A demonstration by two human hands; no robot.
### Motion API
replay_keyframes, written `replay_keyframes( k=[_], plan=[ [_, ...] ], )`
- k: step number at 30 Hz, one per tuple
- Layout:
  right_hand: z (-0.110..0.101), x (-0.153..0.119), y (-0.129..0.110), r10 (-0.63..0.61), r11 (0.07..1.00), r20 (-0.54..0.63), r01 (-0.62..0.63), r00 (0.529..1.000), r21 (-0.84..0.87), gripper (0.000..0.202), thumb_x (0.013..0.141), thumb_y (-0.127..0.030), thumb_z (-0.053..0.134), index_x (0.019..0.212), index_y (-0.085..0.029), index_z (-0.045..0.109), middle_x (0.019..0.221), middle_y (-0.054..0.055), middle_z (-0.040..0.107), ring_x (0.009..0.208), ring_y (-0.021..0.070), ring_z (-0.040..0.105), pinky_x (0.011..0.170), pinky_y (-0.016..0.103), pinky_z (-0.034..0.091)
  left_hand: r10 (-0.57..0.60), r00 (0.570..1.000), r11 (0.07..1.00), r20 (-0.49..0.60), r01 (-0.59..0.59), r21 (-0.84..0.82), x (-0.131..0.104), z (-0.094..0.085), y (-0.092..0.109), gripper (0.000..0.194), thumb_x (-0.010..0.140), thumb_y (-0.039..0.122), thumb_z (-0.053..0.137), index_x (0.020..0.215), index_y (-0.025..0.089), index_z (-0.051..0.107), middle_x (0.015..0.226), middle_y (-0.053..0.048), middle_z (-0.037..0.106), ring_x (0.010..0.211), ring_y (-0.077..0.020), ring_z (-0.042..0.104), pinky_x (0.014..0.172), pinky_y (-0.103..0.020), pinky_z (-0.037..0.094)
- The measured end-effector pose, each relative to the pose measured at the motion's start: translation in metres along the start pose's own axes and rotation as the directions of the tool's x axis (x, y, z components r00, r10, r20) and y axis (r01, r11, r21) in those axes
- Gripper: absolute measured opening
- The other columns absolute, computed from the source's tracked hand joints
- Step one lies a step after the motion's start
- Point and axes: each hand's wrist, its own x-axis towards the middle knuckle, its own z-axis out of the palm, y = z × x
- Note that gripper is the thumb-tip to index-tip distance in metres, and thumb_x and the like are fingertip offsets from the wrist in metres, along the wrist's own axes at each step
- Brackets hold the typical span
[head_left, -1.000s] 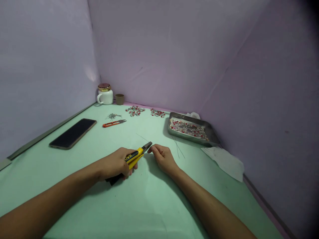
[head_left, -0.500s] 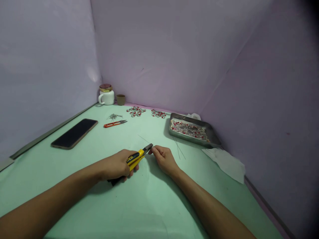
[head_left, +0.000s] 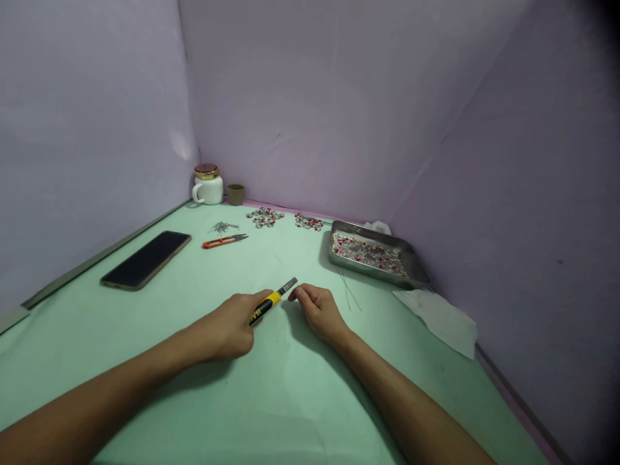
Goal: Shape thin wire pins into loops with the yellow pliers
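My left hand [head_left: 227, 326] is wrapped around a pair of pliers [head_left: 264, 306] with yellow and black handles. Their metal jaws point up and right, close to the fingertips of my right hand [head_left: 317, 310]. The thumb and forefinger of that hand are pinched on a thin wire [head_left: 278, 259], whose faint far length shows beyond the jaws. Its held end is hidden by the fingers. Loose wires [head_left: 347, 290] lie on the table just right of my right hand.
A metal tray [head_left: 371, 278] holds red and clear beadwork. Beaded pieces [head_left: 265, 217] and another beaded cluster [head_left: 309, 222] lie at the back. Orange thread snips [head_left: 220, 243], wire scraps [head_left: 223, 227], a phone [head_left: 145, 260], a white lidded mug [head_left: 209, 190], a small brown cup [head_left: 235, 194] and white tissue [head_left: 438, 316] surround them.
My left hand has rolled over, turning the pliers so that mostly one handle shows. The wire's visible end has shifted slightly up and right. My right hand has stayed almost still.
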Motion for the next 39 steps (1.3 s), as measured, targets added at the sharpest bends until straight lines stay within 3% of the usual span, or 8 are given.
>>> replay_keyframes(
  k=[8, 12, 18, 24, 27, 32, 35, 39],
  plan=[
    [-0.002, -0.002, 0.0, -0.017, 0.999, -0.017, 0.017, 1.0, 0.034, 0.031, 0.084, -0.031, 0.038, 0.07, -0.016, 0.062, 0.051, -0.004, 0.043, 0.05, 0.0098, 0.04, 0.053, 0.02, 0.031, -0.009, 0.97, 0.905, 0.243, 0.111, -0.41, 0.002, -0.009, -0.005, 0.026, 0.051, 0.007, 0.042, 0.074, 0.016, 0.049, 0.063, 0.0, 0.054, 0.054, -0.0138, 0.052, 0.046, -0.025, 0.042],
    [-0.002, -0.001, 0.001, -0.001, 1.0, -0.012, 0.001, 1.0, 0.018, 0.031, 0.085, -0.03, 0.038, 0.069, -0.016, 0.062, 0.049, -0.004, 0.04, 0.049, 0.0095, 0.039, 0.052, 0.02, 0.031, -0.031, 0.968, 0.889, 0.25, 0.14, -0.436, 0.004, -0.01, -0.005, 0.031, 0.049, 0.007, 0.044, 0.078, 0.015, 0.05, 0.068, -0.001, 0.055, 0.056, -0.0143, 0.053, 0.047, -0.025, 0.043],
    [0.001, -0.001, 0.001, -0.001, 1.0, 0.015, 0.002, 1.0, -0.017, 0.032, 0.085, -0.029, 0.037, 0.07, -0.016, 0.062, 0.05, -0.004, 0.042, 0.05, 0.0095, 0.04, 0.052, 0.02, 0.031, 0.005, 0.993, 0.997, 0.117, 0.004, -0.078, 0.002, -0.011, -0.003, 0.021, 0.056, 0.011, 0.045, 0.076, 0.017, 0.051, 0.067, 0.001, 0.054, 0.061, -0.0154, 0.053, 0.053, -0.025, 0.041],
    [0.001, 0.0, -0.002, 0.021, 0.999, 0.011, -0.021, 1.0, -0.031, 0.032, 0.084, -0.029, 0.037, 0.069, -0.016, 0.063, 0.05, -0.004, 0.046, 0.049, 0.0098, 0.04, 0.049, 0.02, 0.029, 0.018, 0.989, 0.911, -0.148, 0.045, 0.409, 0.002, 0.007, -0.008, 0.069, 0.058, 0.004, 0.043, 0.124, 0.023, 0.036, 0.101, -0.009, 0.057, 0.088, -0.0253, 0.056, 0.073, -0.034, 0.042],
    [0.001, 0.0, -0.002, 0.018, 0.999, -0.004, -0.018, 1.0, -0.027, 0.032, 0.084, -0.029, 0.038, 0.069, -0.016, 0.063, 0.049, -0.004, 0.046, 0.049, 0.0096, 0.04, 0.049, 0.02, 0.029, 0.002, 0.984, 0.879, -0.177, 0.083, 0.469, 0.002, 0.01, -0.008, 0.076, 0.058, 0.003, 0.043, 0.13, 0.022, 0.028, 0.103, -0.011, 0.056, 0.086, -0.0258, 0.056, 0.071, -0.034, 0.042],
    [0.001, -0.001, -0.002, -0.007, 1.0, -0.031, 0.007, 1.0, -0.01, 0.03, 0.083, -0.027, 0.04, 0.07, -0.015, 0.063, 0.049, -0.003, 0.046, 0.049, 0.0093, 0.041, 0.05, 0.02, 0.029, 0.066, 0.998, 0.992, -0.004, -0.065, 0.106, 0.0, -0.001, -0.003, 0.04, 0.057, 0.006, 0.042, 0.093, 0.02, 0.052, 0.078, -0.002, 0.057, 0.071, -0.0176, 0.053, 0.06, -0.024, 0.04],
    [0.001, -0.002, -0.001, -0.012, 1.0, -0.06, 0.011, 0.998, -0.007, 0.029, 0.083, -0.027, 0.04, 0.071, -0.015, 0.064, 0.053, -0.002, 0.051, 0.05, 0.0098, 0.043, 0.049, 0.02, 0.03, 0.019, 0.996, 0.995, 0.083, -0.011, -0.097, 0.0, -0.006, -0.002, 0.02, 0.055, 0.01, 0.044, 0.073, 0.018, 0.047, 0.064, 0.003, 0.049, 0.057, -0.0131, 0.047, 0.049, -0.022, 0.036],
    [0.001, -0.002, 0.0, -0.008, 1.0, -0.072, 0.007, 0.997, -0.019, 0.031, 0.083, -0.029, 0.04, 0.071, -0.014, 0.065, 0.052, -0.002, 0.051, 0.049, 0.0101, 0.043, 0.048, 0.02, 0.029, 0.015, 0.995, 0.993, 0.101, -0.003, -0.12, 0.002, -0.008, -0.003, 0.017, 0.055, 0.011, 0.045, 0.07, 0.019, 0.045, 0.064, 0.003, 0.049, 0.057, -0.0121, 0.046, 0.05, -0.022, 0.035]
  ],
)
